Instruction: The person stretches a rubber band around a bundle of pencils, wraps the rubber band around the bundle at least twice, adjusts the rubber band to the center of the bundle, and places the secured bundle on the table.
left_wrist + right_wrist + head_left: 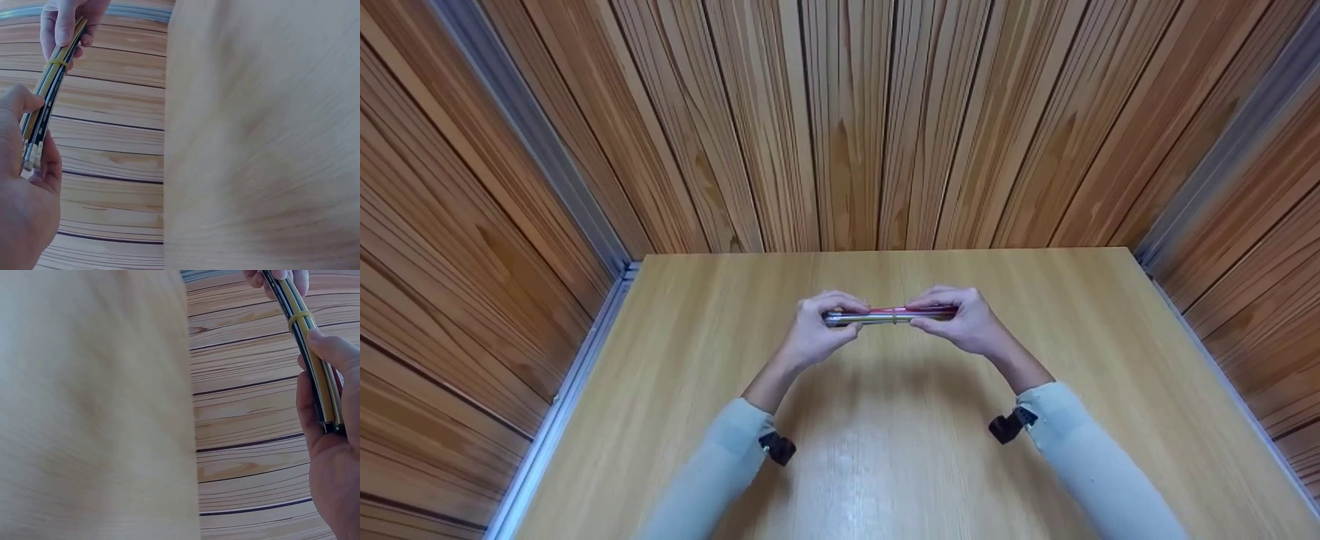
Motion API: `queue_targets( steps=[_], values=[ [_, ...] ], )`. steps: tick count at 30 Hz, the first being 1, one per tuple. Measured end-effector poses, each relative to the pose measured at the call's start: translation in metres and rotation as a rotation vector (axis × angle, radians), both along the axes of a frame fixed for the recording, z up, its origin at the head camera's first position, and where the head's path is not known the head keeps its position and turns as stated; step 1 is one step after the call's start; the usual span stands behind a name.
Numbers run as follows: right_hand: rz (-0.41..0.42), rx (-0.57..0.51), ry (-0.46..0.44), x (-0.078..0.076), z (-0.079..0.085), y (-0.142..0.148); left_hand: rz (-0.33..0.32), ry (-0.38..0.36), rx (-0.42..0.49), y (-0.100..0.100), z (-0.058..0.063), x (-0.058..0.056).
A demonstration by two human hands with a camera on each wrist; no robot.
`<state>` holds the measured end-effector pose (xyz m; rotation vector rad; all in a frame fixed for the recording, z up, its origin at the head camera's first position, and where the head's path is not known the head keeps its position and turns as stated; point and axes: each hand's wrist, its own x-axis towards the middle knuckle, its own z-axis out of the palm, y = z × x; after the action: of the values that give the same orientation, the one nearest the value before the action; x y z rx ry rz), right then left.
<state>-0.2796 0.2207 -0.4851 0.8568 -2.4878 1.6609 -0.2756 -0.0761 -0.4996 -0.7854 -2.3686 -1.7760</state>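
A bundle of several pencils [877, 319] is held level above the table between both hands. Around its middle runs a yellow rubber band [56, 62]. My left hand [816, 331] pinches the left end, thumb on the near side and fingers on the far side. Eraser ends with metal ferrules [31, 154] show by the left palm in the left wrist view. On the other end, my right hand [971, 326] grips the pencils between thumb and fingers. Black, yellow and red pencil barrels [318, 379] lie side by side in the right wrist view.
Beneath the hands spreads a light wooden table [855, 465]. Wood-plank walls [847, 127] rise behind it and on both sides, with metal rails [562, 420] along the table's sides. A small black camera [1011, 426] is strapped to each sleeved wrist.
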Motion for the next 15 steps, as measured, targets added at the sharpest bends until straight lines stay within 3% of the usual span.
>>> queue_targets(
  steps=[9, 15],
  values=[
    [-0.021, 0.109, -0.115, -0.001, -0.031, 0.004, 0.010, -0.178, -0.124, -0.003, -0.025, -0.001],
    [-0.023, 0.177, -0.134, -0.002, -0.054, 0.006, -0.002, -0.264, -0.226, -0.005, -0.042, -0.002]
  ],
)
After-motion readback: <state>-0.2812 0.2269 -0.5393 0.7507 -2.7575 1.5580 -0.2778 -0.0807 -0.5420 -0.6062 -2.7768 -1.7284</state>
